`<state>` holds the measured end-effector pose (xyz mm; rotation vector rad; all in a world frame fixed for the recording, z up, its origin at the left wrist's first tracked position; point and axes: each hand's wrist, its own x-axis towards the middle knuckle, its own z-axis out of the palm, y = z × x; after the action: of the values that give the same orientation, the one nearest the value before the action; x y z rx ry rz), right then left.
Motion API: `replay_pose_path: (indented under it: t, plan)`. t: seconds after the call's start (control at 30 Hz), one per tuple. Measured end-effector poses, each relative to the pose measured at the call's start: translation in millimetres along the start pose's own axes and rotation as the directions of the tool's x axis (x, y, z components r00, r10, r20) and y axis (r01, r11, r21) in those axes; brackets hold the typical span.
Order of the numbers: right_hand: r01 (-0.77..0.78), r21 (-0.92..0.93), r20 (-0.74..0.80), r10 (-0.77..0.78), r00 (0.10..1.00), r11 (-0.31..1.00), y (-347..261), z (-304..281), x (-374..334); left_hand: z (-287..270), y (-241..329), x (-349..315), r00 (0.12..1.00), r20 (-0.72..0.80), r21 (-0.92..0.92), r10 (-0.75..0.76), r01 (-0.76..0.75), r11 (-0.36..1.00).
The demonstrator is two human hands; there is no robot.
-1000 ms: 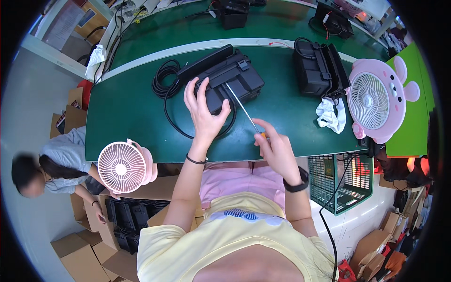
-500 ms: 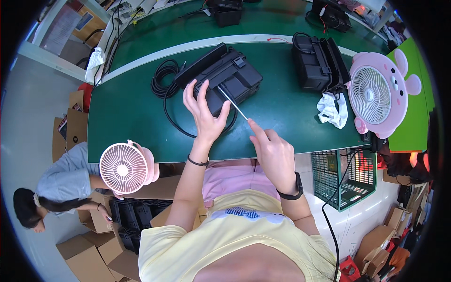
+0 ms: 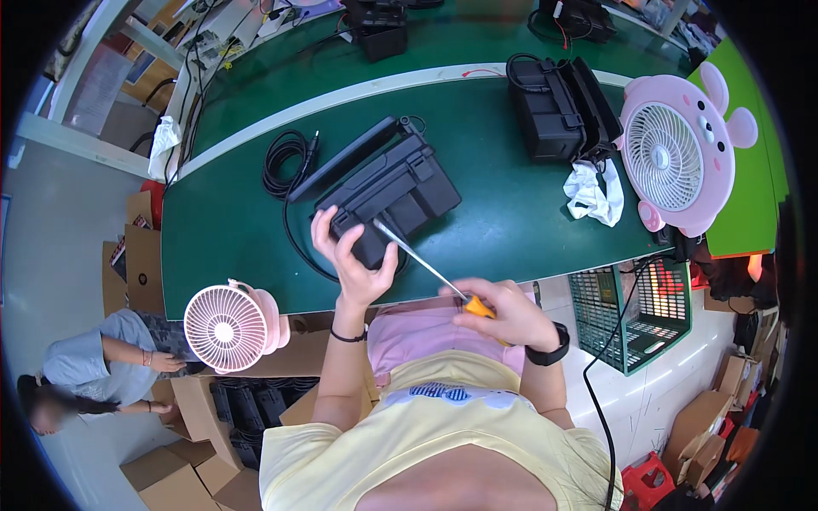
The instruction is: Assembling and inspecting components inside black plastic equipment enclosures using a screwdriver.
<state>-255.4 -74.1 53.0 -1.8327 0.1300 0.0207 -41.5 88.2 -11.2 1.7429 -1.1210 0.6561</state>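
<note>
Black device (image 3: 388,192) near table edge (image 3: 281,308)

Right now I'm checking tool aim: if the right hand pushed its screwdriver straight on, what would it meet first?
Probably the black device that the left hand steadies; the right hand aims the screwdriver at its near edge, though depth is unclear.

Screwdriver handle (image 3: 480,308) mostly hidden inside the right hand (image 3: 503,313).

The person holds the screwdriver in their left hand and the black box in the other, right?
Not quite. In the head view the screwdriver is in the right hand, and the left hand holds the black box.
</note>
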Motion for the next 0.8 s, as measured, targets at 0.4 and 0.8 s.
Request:
replay_pose_path:
  t: [0.4,0.8]
  plan:
    - [0.240,0.438,-0.662,0.130,0.738,0.866,40.8,-6.3,80.4,-38.3,-10.0,-31.7,0.984,0.000,0.011,0.177,-0.177,0.984]
    - [0.356,0.504,-0.757,0.204,0.620,0.787,45.4,3.3,100.1,-37.0,58.7,-1.9,0.824,0.566,0.445,-0.008,-0.298,0.845]
